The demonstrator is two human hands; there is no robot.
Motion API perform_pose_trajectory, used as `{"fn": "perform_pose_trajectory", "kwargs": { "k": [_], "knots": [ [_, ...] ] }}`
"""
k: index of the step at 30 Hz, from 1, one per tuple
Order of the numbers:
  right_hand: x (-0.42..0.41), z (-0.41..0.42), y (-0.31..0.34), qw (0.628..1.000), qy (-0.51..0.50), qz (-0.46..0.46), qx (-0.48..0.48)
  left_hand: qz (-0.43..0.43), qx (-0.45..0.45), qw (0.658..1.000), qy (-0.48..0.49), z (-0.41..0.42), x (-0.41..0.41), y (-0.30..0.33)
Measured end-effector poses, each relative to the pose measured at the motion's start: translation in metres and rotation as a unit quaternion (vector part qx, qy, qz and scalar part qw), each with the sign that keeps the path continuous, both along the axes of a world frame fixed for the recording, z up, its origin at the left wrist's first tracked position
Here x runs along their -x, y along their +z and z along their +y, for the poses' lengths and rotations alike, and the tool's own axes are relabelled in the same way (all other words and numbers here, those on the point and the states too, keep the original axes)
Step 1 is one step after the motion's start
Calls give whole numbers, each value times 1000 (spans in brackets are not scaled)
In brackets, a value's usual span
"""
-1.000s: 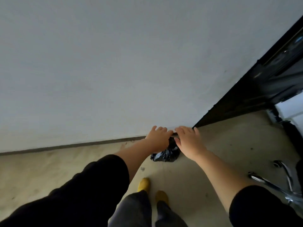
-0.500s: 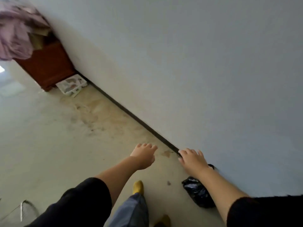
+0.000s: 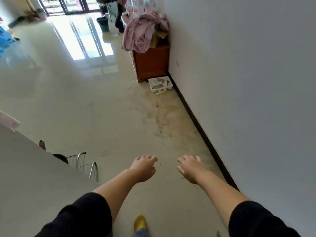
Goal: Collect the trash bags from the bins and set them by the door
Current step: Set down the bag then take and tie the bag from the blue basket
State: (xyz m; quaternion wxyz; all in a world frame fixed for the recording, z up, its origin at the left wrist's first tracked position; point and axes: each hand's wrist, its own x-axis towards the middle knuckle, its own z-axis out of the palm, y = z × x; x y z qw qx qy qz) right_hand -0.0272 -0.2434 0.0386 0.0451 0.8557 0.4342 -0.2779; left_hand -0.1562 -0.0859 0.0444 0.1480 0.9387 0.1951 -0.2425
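Both hands were stretched out ahead over the pale glossy tiled floor (image 3: 85, 108), and neither had hold of anything. The left hand (image 3: 144, 168) hung palm down with its fingers loosely curled. The right hand (image 3: 190, 166) was just beside it, palm down as well, fingers spread and relaxed. Black sleeves (image 3: 82, 216) covered both upper arms, and a yellow shoe (image 3: 140, 222) showed near the bottom edge of the floor.

No trash bag showed anywhere in the head view, so I could not tell where it lay. A dark grey round plastic bin (image 3: 103, 23) stood at the far end of the floor, near the glass doors (image 3: 68, 5).

The right hand was near the plain white wall (image 3: 248, 82), which ran along the floor's right edge above a dark skirting strip (image 3: 196, 120). Farther along that edge a reddish-brown wooden cabinet (image 3: 152, 64) stood against the wall, with crumpled pink cloth (image 3: 142, 31) heaped on top. A white plastic tray (image 3: 160, 85) lay on the floor just in front of the cabinet. A chrome wire rack (image 3: 85, 164) stood at the floor's left edge.
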Motion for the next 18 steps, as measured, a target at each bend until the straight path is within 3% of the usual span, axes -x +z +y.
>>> {"fn": "perform_pose_trajectory", "kwargs": {
  "k": [8, 18],
  "knots": [
    [-2, 165, 1, 1000, 19, -4, -6, -7, 18, 997, 69, 146, 5, 7],
    [-43, 330, -5, 994, 99, 0, 51, 20, 17, 993, 117, 278, -25, -2]
  ]
}}
